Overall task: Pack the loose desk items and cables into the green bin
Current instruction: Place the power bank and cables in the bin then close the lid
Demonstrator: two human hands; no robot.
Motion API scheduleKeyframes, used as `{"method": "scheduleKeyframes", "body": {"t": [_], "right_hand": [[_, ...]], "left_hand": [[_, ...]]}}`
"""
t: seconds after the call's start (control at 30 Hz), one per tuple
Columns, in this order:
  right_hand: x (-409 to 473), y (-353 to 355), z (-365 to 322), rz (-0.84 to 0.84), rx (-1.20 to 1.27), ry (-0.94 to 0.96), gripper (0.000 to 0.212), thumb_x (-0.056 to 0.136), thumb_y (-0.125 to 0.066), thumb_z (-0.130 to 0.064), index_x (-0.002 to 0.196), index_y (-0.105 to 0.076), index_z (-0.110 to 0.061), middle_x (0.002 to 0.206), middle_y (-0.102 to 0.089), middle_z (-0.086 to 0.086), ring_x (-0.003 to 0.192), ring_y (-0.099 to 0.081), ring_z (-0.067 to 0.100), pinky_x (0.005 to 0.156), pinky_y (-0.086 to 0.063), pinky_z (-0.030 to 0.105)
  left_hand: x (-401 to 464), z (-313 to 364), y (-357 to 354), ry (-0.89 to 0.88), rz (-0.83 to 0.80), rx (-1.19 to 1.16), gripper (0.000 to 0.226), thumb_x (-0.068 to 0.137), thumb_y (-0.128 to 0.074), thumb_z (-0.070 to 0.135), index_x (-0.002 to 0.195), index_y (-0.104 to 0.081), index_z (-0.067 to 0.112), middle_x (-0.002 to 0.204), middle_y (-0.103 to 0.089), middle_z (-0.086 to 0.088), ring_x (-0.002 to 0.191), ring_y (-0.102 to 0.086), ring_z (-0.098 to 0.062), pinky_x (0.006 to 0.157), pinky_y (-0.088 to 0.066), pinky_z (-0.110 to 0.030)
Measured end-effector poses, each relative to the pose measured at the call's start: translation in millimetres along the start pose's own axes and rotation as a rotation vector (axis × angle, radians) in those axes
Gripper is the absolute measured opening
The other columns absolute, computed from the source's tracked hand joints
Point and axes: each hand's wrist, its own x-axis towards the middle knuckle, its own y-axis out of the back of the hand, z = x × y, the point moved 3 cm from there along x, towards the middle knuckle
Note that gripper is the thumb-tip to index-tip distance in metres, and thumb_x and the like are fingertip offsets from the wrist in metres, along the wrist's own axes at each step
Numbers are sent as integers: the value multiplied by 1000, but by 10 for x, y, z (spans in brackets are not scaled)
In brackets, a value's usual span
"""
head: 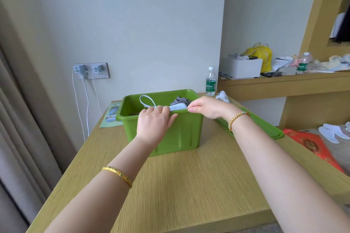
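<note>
The green bin [181,134] stands on the wooden desk [189,185], open at the top. Inside it lie a flat white cable [146,100] looped upward, a grey braided cable [180,101] and something dark at the left. My left hand [154,125] rests over the bin's near rim, its fingers on the white cable. My right hand [206,107] pinches the white cable at the near rim, right of the left hand. The green lid [265,126] lies flat on the desk to the right of the bin.
A water bottle [210,81] and a small white item [223,96] stand behind the bin. A green leaflet [111,114] lies at its left. Chargers with white cords hang from the wall socket [91,71]. A shelf at right holds a white box [240,67] and a yellow bag [262,56].
</note>
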Motion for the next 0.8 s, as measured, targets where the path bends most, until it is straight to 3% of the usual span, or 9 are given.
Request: {"method": "scheduleKeyframes", "body": {"t": [0.13, 0.23, 0.3, 0.33, 0.43, 0.53, 0.57, 0.63, 0.8], "right_hand": [[0, 2, 250, 176, 255, -5, 15, 91, -56, -26, 96, -69, -21, 102, -69, -3, 100, -58, 11, 94, -44, 28], [-106, -83, 485, 619, 578, -38, 17, 93, -50, -20, 97, -66, -20, 98, -67, -6, 100, -59, 9, 87, -42, 22], [-188, -197, 756, 778, 483, -207, 23, 94, -45, -14, 108, -63, -12, 111, -64, 5, 108, -56, 19, 87, -42, 26], [-200, -280, 913, 725, 330, -312, 26, 94, -43, -14, 114, -60, -9, 118, -61, 11, 112, -53, 25, 89, -42, 29], [-274, -600, 1320, 345, -52, -585, 35, 96, -42, -24, 125, -48, -6, 132, -46, 17, 123, -40, 34, 100, -36, 41], [-346, -782, 1509, 179, -167, -628, 39, 96, -42, -32, 127, -46, -8, 136, -41, 14, 126, -36, 30, 103, -33, 42], [-353, -799, 1555, 182, -188, -615, 38, 96, -43, -32, 126, -47, -8, 135, -41, 13, 126, -37, 30, 103, -33, 42], [-365, -783, 1624, 252, -221, -599, 34, 95, -46, -30, 119, -51, -8, 131, -44, 12, 123, -38, 29, 101, -35, 41], [-277, -797, 1604, 263, -262, -581, 27, 95, -46, -26, 114, -54, -8, 126, -42, 12, 119, -37, 29, 97, -36, 39]], "left_hand": [[93, 145, 30, -4, -13, 106, 41, 71, -71, 53, 52, -54, 21, 42, -50, 5, 35, -51, -14, 36, -28, -17], [108, 168, 41, 39, -23, 86, 42, 75, -68, 52, 51, -54, 20, 42, -50, 4, 34, -51, -16, 36, -28, -17], [130, 196, 40, 66, -40, -7, 42, 81, -65, 46, 55, -57, 14, 48, -54, -2, 41, -54, -22, 39, -33, -21], [158, 240, 41, 68, -61, -86, 41, 86, -60, 43, 61, -59, 10, 55, -57, -6, 49, -57, -25, 43, -36, -25], [283, 463, -2, 56, -65, -231, 44, 96, -37, 42, 79, -60, 9, 78, -65, -10, 76, -59, -32, 69, -40, -37], [421, 622, -61, 18, -55, -232, 45, 96, -36, 43, 77, -63, 12, 79, -67, -5, 83, -59, -31, 93, -36, -42], [441, 635, -78, -6, -26, -229, 43, 94, -43, 43, 72, -63, 12, 72, -66, -4, 78, -59, -30, 89, -41, -39], [437, 621, -96, -40, 54, -225, 39, 85, -60, 41, 60, -58, 12, 56, -61, -1, 61, -57, -27, 66, -47, -32], [417, 604, -86, -125, 134, -255, 42, 75, -66, 49, 54, -52, 15, 46, -51, 2, 43, -51, -20, 42, -34, -21]]}}
